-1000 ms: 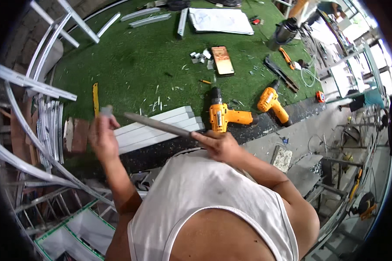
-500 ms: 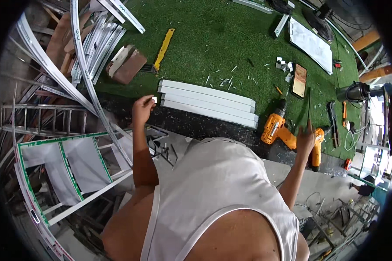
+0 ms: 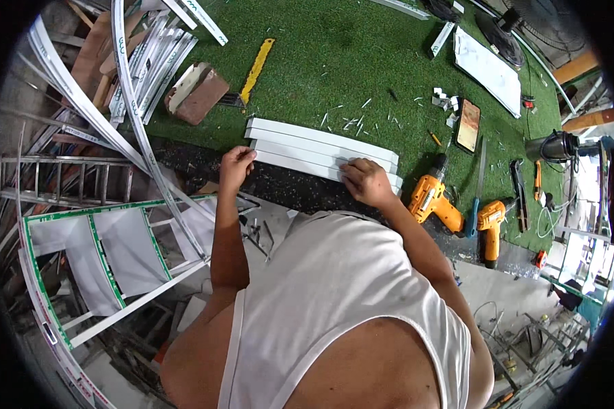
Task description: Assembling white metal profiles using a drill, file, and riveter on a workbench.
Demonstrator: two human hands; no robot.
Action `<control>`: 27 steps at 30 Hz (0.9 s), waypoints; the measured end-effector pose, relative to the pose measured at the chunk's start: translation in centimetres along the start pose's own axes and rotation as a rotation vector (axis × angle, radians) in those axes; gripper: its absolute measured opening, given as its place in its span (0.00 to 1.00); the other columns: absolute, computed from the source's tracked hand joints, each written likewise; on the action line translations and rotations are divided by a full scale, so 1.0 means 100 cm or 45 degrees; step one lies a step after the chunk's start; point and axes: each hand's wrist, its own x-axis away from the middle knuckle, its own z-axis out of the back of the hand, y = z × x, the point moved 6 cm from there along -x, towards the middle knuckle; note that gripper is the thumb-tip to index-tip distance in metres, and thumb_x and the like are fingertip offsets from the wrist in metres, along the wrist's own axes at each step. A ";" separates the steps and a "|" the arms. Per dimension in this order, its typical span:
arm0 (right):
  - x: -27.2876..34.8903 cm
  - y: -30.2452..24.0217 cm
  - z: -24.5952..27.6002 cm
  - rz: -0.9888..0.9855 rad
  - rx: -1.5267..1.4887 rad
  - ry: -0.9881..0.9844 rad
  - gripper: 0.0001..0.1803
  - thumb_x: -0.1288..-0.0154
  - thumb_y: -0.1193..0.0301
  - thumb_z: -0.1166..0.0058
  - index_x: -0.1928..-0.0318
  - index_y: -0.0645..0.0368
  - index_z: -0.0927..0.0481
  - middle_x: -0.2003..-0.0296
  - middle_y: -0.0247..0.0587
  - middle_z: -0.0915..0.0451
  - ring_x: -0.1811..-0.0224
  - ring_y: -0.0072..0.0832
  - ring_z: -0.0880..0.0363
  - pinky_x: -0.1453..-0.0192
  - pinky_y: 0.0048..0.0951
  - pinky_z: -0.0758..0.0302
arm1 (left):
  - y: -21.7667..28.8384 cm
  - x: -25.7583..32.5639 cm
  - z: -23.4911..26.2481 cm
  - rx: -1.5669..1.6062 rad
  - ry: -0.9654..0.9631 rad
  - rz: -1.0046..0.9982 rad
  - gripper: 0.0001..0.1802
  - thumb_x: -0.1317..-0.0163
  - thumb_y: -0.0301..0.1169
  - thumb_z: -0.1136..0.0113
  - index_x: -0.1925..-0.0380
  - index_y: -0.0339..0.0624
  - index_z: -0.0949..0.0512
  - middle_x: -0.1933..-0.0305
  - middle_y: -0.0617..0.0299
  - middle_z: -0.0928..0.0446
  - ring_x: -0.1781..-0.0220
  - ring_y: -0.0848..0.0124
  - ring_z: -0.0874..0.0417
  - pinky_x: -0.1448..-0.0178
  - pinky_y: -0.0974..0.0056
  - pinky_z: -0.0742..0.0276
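Note:
Several white bars (image 3: 314,151) lie side by side near the table's front edge, their ends staggered. My left hand (image 3: 239,165) is closed in a pinch at the left end of the nearest bars; what its fingertips hold is hidden. With fingers bent over the near side of the stack, my right hand (image 3: 367,182) grips a bar close to its right end. Right of the stack lies an orange cordless drill (image 3: 435,202). A file (image 3: 477,198) with a blue handle rests between it and a second orange power tool (image 3: 490,226).
Beyond the bars are a brown block (image 3: 199,95), a yellow-bladed square (image 3: 258,73) and scattered metal bits. A phone (image 3: 468,126) lies at the right, with a fan (image 3: 501,37) farther back. Long white profiles (image 3: 126,68) lean across the left side beside a ladder-like frame (image 3: 68,178).
My right hand has let go of the file and moved left onto the bars. My left hand, earlier holding a small white piece, has shifted slightly right to the bars' ends.

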 end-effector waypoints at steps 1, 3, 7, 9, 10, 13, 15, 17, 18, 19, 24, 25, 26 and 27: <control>-0.001 0.000 0.000 -0.004 -0.002 0.000 0.19 0.48 0.72 0.41 0.53 0.56 0.20 0.60 0.40 0.21 0.65 0.38 0.22 0.60 0.31 0.25 | 0.000 0.001 -0.002 -0.003 -0.003 0.002 0.05 0.41 0.26 0.43 0.65 0.40 0.22 0.76 0.65 0.25 0.80 0.78 0.30 0.77 0.73 0.37; -0.003 -0.002 0.000 0.021 0.011 0.000 0.19 0.48 0.72 0.41 0.53 0.55 0.20 0.60 0.40 0.22 0.65 0.38 0.23 0.59 0.31 0.25 | 0.002 0.003 -0.007 -0.002 0.012 -0.037 0.08 0.41 0.25 0.43 0.61 0.41 0.23 0.76 0.65 0.25 0.80 0.78 0.30 0.77 0.74 0.38; -0.004 -0.011 0.006 0.084 0.060 -0.015 0.19 0.48 0.72 0.41 0.52 0.55 0.21 0.59 0.39 0.22 0.64 0.38 0.23 0.57 0.32 0.26 | 0.007 0.009 -0.018 0.005 0.044 -0.125 0.14 0.42 0.22 0.44 0.54 0.43 0.25 0.77 0.65 0.27 0.81 0.78 0.32 0.78 0.74 0.39; -0.005 -0.017 0.008 0.166 0.126 -0.050 0.20 0.48 0.71 0.42 0.52 0.56 0.21 0.59 0.39 0.23 0.64 0.38 0.24 0.56 0.32 0.27 | 0.010 0.013 -0.020 0.014 0.065 -0.174 0.18 0.42 0.21 0.45 0.51 0.44 0.26 0.77 0.65 0.27 0.82 0.79 0.32 0.78 0.74 0.40; -0.005 -0.020 0.009 0.208 0.160 -0.069 0.20 0.48 0.70 0.42 0.51 0.56 0.22 0.58 0.39 0.23 0.64 0.38 0.24 0.56 0.32 0.27 | 0.011 0.016 -0.021 0.021 0.075 -0.199 0.19 0.43 0.21 0.45 0.49 0.45 0.27 0.77 0.65 0.27 0.82 0.79 0.33 0.78 0.74 0.41; 0.004 -0.018 0.005 0.199 0.163 -0.072 0.20 0.47 0.68 0.42 0.51 0.56 0.23 0.58 0.39 0.24 0.64 0.39 0.24 0.58 0.33 0.26 | 0.005 0.023 -0.027 0.152 0.022 -0.144 0.24 0.44 0.19 0.46 0.45 0.46 0.29 0.78 0.66 0.29 0.82 0.80 0.36 0.78 0.75 0.43; 0.018 -0.016 -0.008 0.082 -0.078 -0.301 0.21 0.45 0.67 0.43 0.49 0.57 0.23 0.57 0.41 0.24 0.64 0.40 0.24 0.60 0.35 0.26 | -0.006 0.036 -0.028 0.244 0.049 0.054 0.24 0.44 0.18 0.47 0.46 0.45 0.29 0.79 0.67 0.30 0.82 0.81 0.39 0.78 0.76 0.44; 0.028 -0.024 -0.027 0.163 -0.311 -0.528 0.19 0.42 0.67 0.44 0.51 0.62 0.24 0.59 0.45 0.25 0.66 0.43 0.23 0.62 0.38 0.25 | -0.026 0.044 -0.026 0.333 0.048 0.030 0.23 0.41 0.19 0.49 0.44 0.43 0.30 0.74 0.68 0.31 0.81 0.82 0.42 0.78 0.75 0.47; 0.028 -0.027 -0.027 0.145 -0.274 -0.494 0.19 0.43 0.67 0.44 0.52 0.62 0.24 0.59 0.45 0.25 0.66 0.43 0.23 0.63 0.37 0.25 | -0.030 0.044 -0.022 0.282 0.050 -0.010 0.23 0.43 0.18 0.49 0.45 0.44 0.29 0.72 0.67 0.29 0.82 0.81 0.41 0.79 0.75 0.45; 0.027 -0.029 -0.026 0.126 -0.238 -0.459 0.19 0.44 0.67 0.44 0.52 0.62 0.24 0.59 0.46 0.25 0.66 0.43 0.23 0.63 0.37 0.25 | -0.034 0.040 -0.020 0.232 0.053 -0.052 0.24 0.44 0.17 0.48 0.46 0.44 0.29 0.70 0.65 0.28 0.82 0.81 0.40 0.79 0.76 0.44; 0.027 -0.031 -0.023 0.135 -0.128 -0.153 0.15 0.52 0.70 0.43 0.61 0.60 0.24 0.64 0.43 0.27 0.64 0.41 0.25 0.64 0.39 0.26 | -0.022 0.037 -0.035 0.086 0.013 -0.062 0.25 0.41 0.20 0.48 0.42 0.45 0.31 0.68 0.63 0.27 0.83 0.79 0.36 0.79 0.75 0.41; 0.030 -0.029 -0.020 0.108 -0.126 -0.170 0.15 0.52 0.70 0.43 0.61 0.60 0.25 0.64 0.43 0.28 0.63 0.41 0.25 0.63 0.39 0.26 | -0.018 0.036 -0.041 0.057 0.004 -0.034 0.25 0.41 0.21 0.48 0.41 0.46 0.32 0.68 0.62 0.26 0.83 0.79 0.36 0.79 0.74 0.40; 0.030 -0.031 -0.018 0.106 -0.129 -0.172 0.15 0.52 0.70 0.43 0.61 0.60 0.25 0.64 0.43 0.28 0.63 0.41 0.25 0.63 0.39 0.26 | -0.020 0.037 -0.040 0.056 0.004 -0.030 0.25 0.41 0.21 0.48 0.41 0.46 0.32 0.68 0.62 0.26 0.83 0.79 0.36 0.79 0.74 0.40; 0.030 -0.032 -0.015 0.092 -0.134 -0.163 0.16 0.52 0.70 0.43 0.60 0.60 0.25 0.63 0.43 0.27 0.62 0.41 0.25 0.62 0.39 0.26 | -0.020 0.037 -0.040 0.047 -0.003 -0.045 0.26 0.41 0.21 0.48 0.41 0.45 0.32 0.68 0.62 0.26 0.83 0.79 0.36 0.79 0.74 0.40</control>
